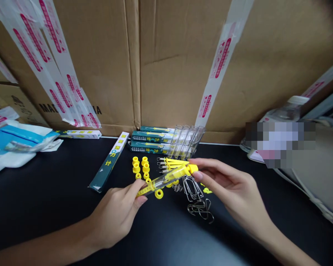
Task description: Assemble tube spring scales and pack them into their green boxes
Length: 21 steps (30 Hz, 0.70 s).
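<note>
My left hand (122, 208) is closed round the lower end of a spring scale (164, 180), a clear tube with yellow parts inside, tilted up to the right. At its upper end, the fingertips of my right hand (227, 181) pinch the yellow cap (192, 169). Beyond the tube lie several yellow scale rods (172, 161) with metal ends. Yellow collars (136, 168) stand in rows to the left, and a yellow ring (159, 194) sits just below the tube. Wire hooks (201, 210) and larger bent wire loops (192, 188) lie under my right hand.
Several clear tubes (183, 138) lean on green-and-white boxes (148, 137) at the back. Another narrow box (109, 162) lies left of them. Blue-and-white packaging (19, 136) is far left; a plastic bottle (291, 109) and grey bag (316, 173) are right. A large carton (169, 74) walls the back.
</note>
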Motion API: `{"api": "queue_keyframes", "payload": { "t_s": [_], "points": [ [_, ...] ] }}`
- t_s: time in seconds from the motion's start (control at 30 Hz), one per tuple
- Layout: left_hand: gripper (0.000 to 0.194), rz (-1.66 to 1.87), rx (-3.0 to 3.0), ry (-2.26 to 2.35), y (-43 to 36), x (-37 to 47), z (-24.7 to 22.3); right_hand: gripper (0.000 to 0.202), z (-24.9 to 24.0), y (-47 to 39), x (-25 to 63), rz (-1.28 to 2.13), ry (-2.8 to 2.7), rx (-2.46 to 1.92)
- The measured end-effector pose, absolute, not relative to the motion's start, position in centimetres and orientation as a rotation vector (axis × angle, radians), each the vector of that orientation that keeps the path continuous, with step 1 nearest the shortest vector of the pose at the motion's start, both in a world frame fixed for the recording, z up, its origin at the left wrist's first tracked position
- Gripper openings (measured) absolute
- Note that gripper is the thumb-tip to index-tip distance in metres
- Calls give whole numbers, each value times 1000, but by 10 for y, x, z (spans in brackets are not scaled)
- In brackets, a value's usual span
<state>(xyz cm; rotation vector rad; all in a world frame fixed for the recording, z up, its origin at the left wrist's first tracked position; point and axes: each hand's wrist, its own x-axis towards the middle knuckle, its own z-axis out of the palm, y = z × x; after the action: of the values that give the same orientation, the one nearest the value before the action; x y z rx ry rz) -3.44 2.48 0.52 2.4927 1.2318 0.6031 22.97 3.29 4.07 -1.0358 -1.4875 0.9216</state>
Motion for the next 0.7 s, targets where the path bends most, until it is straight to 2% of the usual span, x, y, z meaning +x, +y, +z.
{"api": "queue_keyframes", "payload": {
  "t_s": [0.43, 0.7],
  "points": [
    [21, 518, 2453, 1208, 22, -31, 9, 21, 17, 33, 242, 720, -1740, -1178],
    [20, 527, 2488, 1216, 23, -31, 9, 16, 19, 33, 241, 309, -2011, -1136]
  ]
}}
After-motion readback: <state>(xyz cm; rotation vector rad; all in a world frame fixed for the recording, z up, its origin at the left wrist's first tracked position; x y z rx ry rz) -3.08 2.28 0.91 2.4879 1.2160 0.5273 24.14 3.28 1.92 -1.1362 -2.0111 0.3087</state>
